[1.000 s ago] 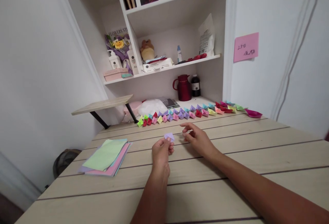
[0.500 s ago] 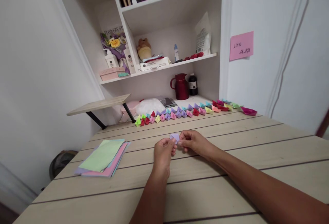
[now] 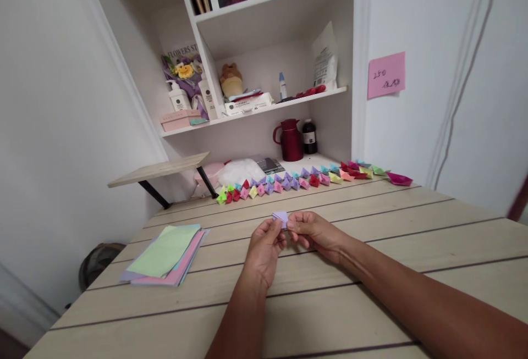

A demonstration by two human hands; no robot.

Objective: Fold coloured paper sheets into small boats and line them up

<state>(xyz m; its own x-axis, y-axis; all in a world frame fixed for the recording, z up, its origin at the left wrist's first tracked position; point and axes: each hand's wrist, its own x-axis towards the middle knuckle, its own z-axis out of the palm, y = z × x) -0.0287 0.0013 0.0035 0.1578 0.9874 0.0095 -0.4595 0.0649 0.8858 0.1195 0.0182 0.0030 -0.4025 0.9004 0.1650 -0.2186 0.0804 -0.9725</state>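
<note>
A small folded piece of purple paper [image 3: 280, 217] is pinched between my two hands above the middle of the table. My left hand [image 3: 265, 241] grips its lower left part, thumb on top. On the other side, my right hand [image 3: 313, 231] pinches its right edge between thumb and fingers. Parts of the paper are covered by my fingertips. Several folded paper boats [image 3: 278, 186] in many colours stand in rows along the table's back edge, beyond both hands. To the left lies a stack of coloured paper sheets [image 3: 165, 252], pale green on top.
A small raised wooden shelf [image 3: 160, 169] on black legs stands at the table's back left. Behind the boats are a dark red jug [image 3: 291, 140], a dark bottle [image 3: 309, 136] and a white plastic bag [image 3: 241, 172]. A pink note [image 3: 386, 75] sticks to the wall.
My hands have shifted and turned slightly around the purple paper, which now sits a little higher and shows a squarer outline. The boats and the paper stack stay where they were.
</note>
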